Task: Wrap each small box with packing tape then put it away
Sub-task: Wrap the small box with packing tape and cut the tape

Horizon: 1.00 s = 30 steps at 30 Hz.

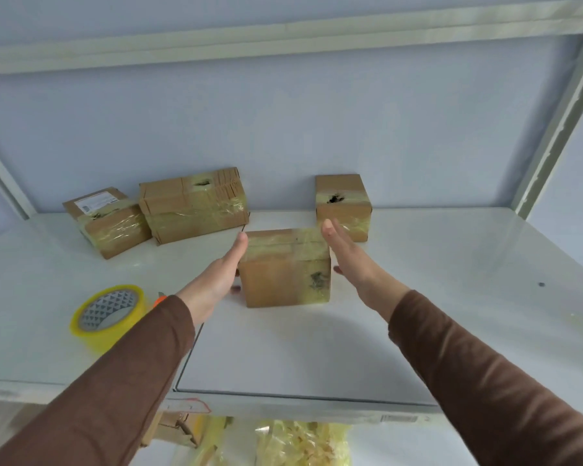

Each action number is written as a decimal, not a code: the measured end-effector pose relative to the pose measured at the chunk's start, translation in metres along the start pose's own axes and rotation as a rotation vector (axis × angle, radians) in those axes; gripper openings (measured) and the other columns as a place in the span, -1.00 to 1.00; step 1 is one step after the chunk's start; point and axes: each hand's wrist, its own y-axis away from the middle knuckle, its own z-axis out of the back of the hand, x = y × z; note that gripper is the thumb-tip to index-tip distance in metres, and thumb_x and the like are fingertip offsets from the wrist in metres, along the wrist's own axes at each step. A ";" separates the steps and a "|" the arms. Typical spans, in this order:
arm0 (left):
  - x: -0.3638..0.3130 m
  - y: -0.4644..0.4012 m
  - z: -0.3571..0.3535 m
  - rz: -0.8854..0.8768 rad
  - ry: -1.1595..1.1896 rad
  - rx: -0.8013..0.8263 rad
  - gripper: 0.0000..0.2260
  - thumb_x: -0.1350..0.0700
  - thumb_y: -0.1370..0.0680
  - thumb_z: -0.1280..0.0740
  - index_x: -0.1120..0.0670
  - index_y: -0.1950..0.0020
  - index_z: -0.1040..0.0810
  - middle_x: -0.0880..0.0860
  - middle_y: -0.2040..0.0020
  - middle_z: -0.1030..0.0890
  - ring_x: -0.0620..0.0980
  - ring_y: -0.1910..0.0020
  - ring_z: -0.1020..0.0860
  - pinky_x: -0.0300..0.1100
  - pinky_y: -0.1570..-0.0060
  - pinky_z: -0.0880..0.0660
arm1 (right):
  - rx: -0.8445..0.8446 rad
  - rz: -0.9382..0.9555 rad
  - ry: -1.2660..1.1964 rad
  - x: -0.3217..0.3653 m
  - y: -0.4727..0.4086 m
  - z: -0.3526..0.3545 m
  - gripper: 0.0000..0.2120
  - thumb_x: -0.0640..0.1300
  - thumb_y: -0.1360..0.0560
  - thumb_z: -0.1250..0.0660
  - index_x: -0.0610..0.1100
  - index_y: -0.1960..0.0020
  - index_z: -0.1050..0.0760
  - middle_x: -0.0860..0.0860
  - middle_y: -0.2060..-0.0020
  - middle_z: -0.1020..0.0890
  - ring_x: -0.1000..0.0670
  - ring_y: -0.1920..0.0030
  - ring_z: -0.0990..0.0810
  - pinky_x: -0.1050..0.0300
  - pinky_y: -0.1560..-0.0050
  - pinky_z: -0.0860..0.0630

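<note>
A small cardboard box (285, 269) wrapped in yellowish tape stands on the white shelf (418, 297), near its middle. My left hand (217, 275) lies flat against the box's left side with straight fingers. My right hand (345, 255) is flat beside its right side, fingers straight; whether it touches is unclear. Three other taped boxes stand at the back: one at the left (106, 222), a wider one (194, 203) beside it, and one at the right (343, 205). A roll of yellow packing tape (110, 316) lies at the front left.
An orange object (161, 300) peeks out behind my left sleeve. The shelf's metal posts (552, 136) frame both sides, and another shelf board (283, 38) runs overhead. Below the shelf edge sit yellowish plastic wrapping (300, 442) and cardboard (175, 428).
</note>
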 end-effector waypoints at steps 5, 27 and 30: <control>0.002 0.012 -0.014 -0.158 0.288 -0.096 -0.42 -0.49 -0.52 -0.14 -0.18 -0.34 -0.56 -0.15 -0.21 -0.68 -0.09 -0.24 -0.60 -0.01 -0.22 -0.51 | -0.172 0.068 -0.132 -0.004 0.015 -0.014 -0.16 0.57 -0.42 -0.12 -0.07 -0.37 -0.40 -0.06 -0.41 -0.47 0.04 -0.38 -0.44 -0.11 -0.47 -0.36; 0.004 0.001 -0.043 -0.074 0.203 -0.176 -0.52 0.09 -0.48 -0.57 -0.07 -0.30 -0.43 0.06 -0.12 -0.62 -0.15 0.25 -0.70 -0.20 0.34 -0.60 | -0.230 -0.086 -0.330 -0.023 0.015 -0.036 -0.45 -0.19 -0.54 -0.47 0.03 -0.43 -0.32 -0.09 -0.16 -0.61 -0.11 -0.04 -0.70 -0.06 0.07 -0.70; 0.002 0.008 -0.043 -0.131 0.194 -0.154 -0.55 0.05 -0.49 -0.56 -0.09 -0.28 -0.43 0.08 -0.14 -0.62 -0.11 0.16 -0.71 -0.15 0.22 -0.62 | -0.230 -0.040 -0.324 -0.021 0.018 -0.036 -0.44 -0.16 -0.51 -0.51 0.03 -0.40 -0.34 -0.09 -0.17 -0.61 -0.08 -0.04 -0.71 -0.04 0.07 -0.70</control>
